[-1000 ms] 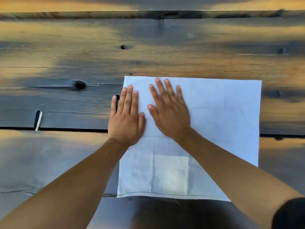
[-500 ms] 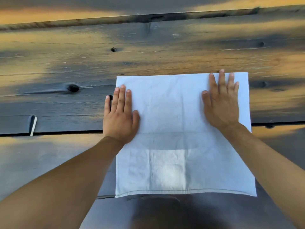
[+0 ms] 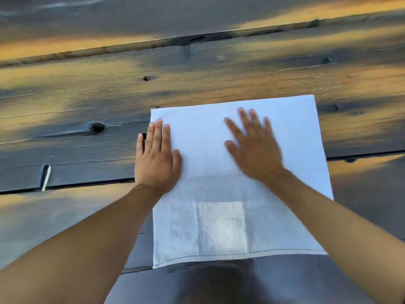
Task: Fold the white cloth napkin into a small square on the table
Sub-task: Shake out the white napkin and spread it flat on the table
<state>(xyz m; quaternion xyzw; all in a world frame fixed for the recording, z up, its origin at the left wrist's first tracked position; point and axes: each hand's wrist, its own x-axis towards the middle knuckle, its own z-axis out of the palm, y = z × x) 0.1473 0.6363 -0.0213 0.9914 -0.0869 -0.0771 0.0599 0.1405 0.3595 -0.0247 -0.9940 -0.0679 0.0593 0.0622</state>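
Observation:
The white cloth napkin [image 3: 291, 137] lies flat on the dark wooden table [image 3: 197, 73] as a large rectangle, with a stitched hem along its near edge. My left hand [image 3: 156, 159] presses palm down on the napkin's left edge, fingers together, little finger over the wood. My right hand [image 3: 254, 145] is spread flat over the middle of the napkin's far half and is blurred by motion. Neither hand grips the cloth.
The table is made of wide planks with dark knots [image 3: 97, 127] and gaps between boards. A small pale chip [image 3: 46, 177] sticks up at a plank seam on the left. Bare wood surrounds the napkin.
My right hand slid from the napkin's left centre to its right edge, then back toward the middle. My left hand stayed on the left edge. The view shifted slightly.

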